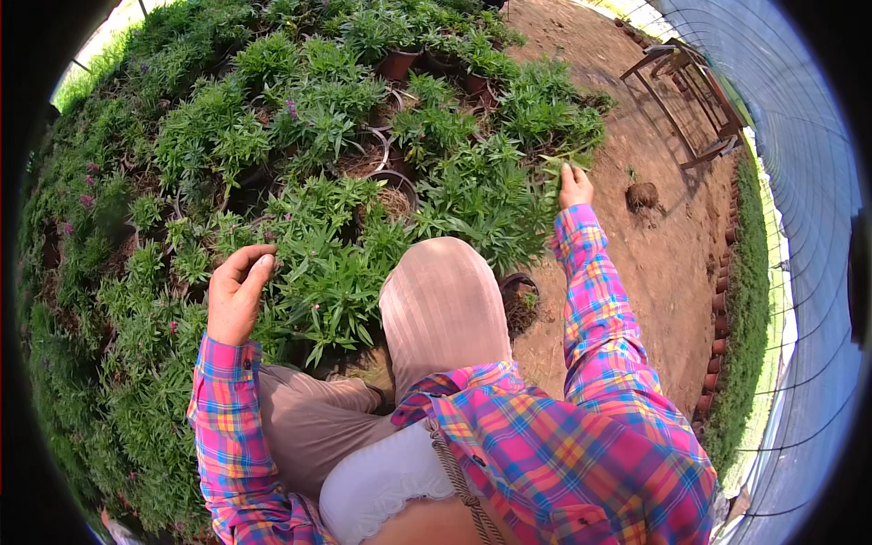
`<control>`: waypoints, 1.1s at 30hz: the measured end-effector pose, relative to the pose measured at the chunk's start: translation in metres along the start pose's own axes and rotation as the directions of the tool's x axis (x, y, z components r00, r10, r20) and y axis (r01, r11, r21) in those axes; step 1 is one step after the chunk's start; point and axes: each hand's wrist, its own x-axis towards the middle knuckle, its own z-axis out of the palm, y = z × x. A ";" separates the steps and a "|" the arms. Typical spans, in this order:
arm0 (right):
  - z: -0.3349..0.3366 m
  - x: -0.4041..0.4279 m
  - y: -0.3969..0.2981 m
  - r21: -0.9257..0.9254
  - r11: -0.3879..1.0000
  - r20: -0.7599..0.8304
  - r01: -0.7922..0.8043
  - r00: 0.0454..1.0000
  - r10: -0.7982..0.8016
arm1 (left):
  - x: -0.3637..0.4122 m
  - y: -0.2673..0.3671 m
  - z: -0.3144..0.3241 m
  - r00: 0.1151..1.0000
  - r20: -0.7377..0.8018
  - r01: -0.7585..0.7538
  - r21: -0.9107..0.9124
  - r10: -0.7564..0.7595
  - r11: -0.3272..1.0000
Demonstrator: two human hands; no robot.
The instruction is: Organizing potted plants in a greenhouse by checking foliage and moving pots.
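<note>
My right hand (575, 187) pinches a green leafy sprig (575, 160) between thumb and fingers, at the right edge of the potted plants (477, 197). Over the foliage on the left, my left hand (237, 293) is raised with thumb and forefinger close together. Whether something small sits between those fingertips is too fine to tell. Below and around both hands grow dense narrow-leaved plants (334, 266), some with small pink flowers (86, 201). Among them show a dark pot rim (395, 178) and dry stems (395, 203) inside that pot.
A dark pot (519, 281) with a small plant stands by my bent knee (443, 300). On the bare soil (606, 272) lies a root ball (642, 196). A wooden frame (688, 102) stands farther right, beyond it mesh netting (811, 204). Terracotta pots (719, 327) line the right side.
</note>
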 end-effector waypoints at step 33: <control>-0.106 -0.075 0.214 0.449 0.160 -0.142 -0.879 0.106 0.984 | 0.015 -0.024 0.016 0.986 -0.007 0.162 0.210 -0.165 0.964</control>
